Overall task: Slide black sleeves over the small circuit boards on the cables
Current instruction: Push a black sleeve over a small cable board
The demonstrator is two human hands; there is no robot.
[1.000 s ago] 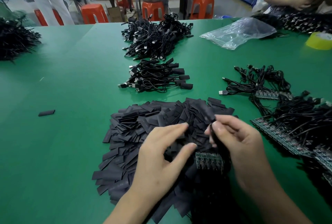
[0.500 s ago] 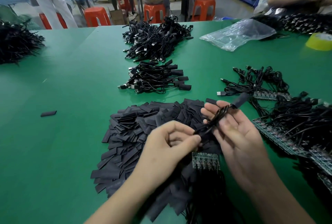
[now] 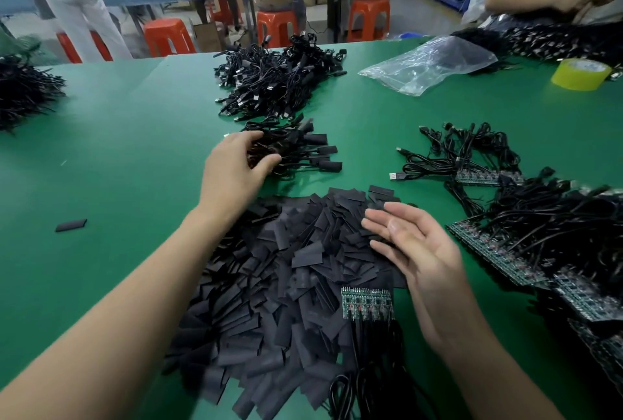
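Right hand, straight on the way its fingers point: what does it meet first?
Probably the black sleeve pile: the right hand points left and away across its far part. Clearing that, the left hand holding the cable bundle comes next; height unclear.

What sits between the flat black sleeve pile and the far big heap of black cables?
In the head view, a small bundle of sleeved black cables, gripped by the left hand.
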